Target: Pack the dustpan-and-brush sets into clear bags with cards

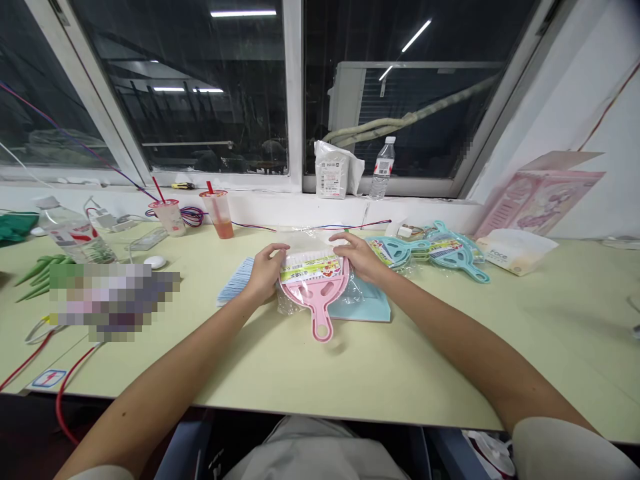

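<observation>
A: Status of the pink plastic dustpan (317, 297)?

B: Ctr, held over the pale-yellow table (280, 373). Yellow-green printed label (305, 270) across its wide end, clear plastic bag (356, 291) apparently around it.

A: Hands?

B: Apart, one per side: L hand (267, 273) & R hand (363, 257) gripping the bagged dustpan's edges nr the label.

A: Done so far?

B: Label & bag prob. on; can't tell if sealed. Labelled turquoise plastic dustpans (419, 245) piled at right, prob. finished.

A: Left?

B: Pink one isn't w/ the pile yet. Flat light-blue sheet (365, 310) lies partly beneath it; blue-striped stack (235, 283) beside L hand. Role of either: unclear.
</observation>
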`<state>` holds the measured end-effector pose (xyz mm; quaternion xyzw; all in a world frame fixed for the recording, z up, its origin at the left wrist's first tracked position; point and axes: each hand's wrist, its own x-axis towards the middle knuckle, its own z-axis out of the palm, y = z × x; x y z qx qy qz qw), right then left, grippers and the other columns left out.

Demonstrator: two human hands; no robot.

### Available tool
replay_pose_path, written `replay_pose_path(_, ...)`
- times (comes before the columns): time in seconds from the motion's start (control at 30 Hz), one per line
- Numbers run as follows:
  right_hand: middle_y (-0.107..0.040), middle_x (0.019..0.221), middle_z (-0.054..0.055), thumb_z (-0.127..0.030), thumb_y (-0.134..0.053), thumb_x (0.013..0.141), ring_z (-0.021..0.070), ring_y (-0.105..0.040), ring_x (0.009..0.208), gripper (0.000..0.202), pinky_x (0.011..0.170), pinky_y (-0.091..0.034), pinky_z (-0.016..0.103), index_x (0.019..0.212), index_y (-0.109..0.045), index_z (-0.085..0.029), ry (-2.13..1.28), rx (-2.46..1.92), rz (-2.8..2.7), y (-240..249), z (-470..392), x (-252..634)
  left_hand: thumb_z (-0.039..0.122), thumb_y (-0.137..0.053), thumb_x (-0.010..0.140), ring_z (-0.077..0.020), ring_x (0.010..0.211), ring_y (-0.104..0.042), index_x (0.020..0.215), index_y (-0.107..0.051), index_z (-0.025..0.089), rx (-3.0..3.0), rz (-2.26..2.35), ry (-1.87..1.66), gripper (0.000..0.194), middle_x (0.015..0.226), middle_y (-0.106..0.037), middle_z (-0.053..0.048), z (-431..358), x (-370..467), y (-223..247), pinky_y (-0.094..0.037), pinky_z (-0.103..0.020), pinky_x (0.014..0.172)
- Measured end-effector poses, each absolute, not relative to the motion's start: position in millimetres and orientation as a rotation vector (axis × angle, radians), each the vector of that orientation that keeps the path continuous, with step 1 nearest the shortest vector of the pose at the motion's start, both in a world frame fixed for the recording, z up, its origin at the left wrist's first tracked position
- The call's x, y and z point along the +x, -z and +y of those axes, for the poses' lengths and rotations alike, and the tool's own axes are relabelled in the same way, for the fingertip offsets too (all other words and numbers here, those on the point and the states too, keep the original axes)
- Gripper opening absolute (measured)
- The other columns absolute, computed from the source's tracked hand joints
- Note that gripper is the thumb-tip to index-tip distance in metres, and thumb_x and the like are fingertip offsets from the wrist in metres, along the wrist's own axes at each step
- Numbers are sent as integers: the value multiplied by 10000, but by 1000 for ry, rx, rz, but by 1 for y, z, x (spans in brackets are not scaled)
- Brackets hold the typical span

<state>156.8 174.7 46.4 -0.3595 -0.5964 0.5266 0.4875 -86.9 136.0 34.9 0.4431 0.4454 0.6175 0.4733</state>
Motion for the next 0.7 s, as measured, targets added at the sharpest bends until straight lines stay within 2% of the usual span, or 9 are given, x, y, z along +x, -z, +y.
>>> replay_pose_path(0.1,-599,616,-44,-263,-775,648,137,-550,532,230,497,-414,249,864,-699,-237,-1323,-864,-1374,-43,179,158,381,-759,748,-183,583,-619,1072,-687,191,1033,1028,-1458,382,644,-590,9,132,-85,-41,-534,-309,537)
replay_pose_path(0.2,-599,610,-38,-241,-777,639,117,-522,507,168,475,-405,239,780,-690,-213,-1395,-876,-1336,-41,183,160,398,-780,756,-148,554,-582,1081,-694,189,1045,990,-1444,396,626,-560,30,129,-85,-46,-531,-283,538)
replay_pose_path(0.33,-608,604,-26,-186,-772,658,110,-526,503,155,476,-440,233,801,-715,-194,-1492,-915,-1294,-43,188,163,414,-769,799,-122,553,-560,1071,-700,193,1076,976,-1407,357,653,-555,29,129,-89,-48,-507,-240,516)
replay_pose_path(0.53,-708,769,42,-128,-798,674,152,-660,669,163,632,-578,267,800,-700,-162,-1575,-858,-1178,-49,191,169,327,-731,837,-126,617,-608,1015,-702,177,1128,911,-1339,235,782,-623,-19,134,-97,-48,-526,-235,533)
replay_pose_path(0.63,-682,718,18,-106,-787,659,145,-643,625,211,583,-564,258,837,-696,-176,-1625,-824,-1261,-51,191,174,262,-709,836,-122,634,-610,971,-704,161,1088,894,-1363,169,790,-631,-30,137,-99,-46,-522,-221,544)
replay_pose_path(0.7,-652,665,-1,-82,-761,639,132,-614,581,202,543,-540,243,795,-684,-185,-1631,-805,-1313,-50,191,177,243,-694,838,-124,639,-612,966,-704,155,1070,878,-1365,156,793,-637,-37,139,-101,-45,-516,-218,544)
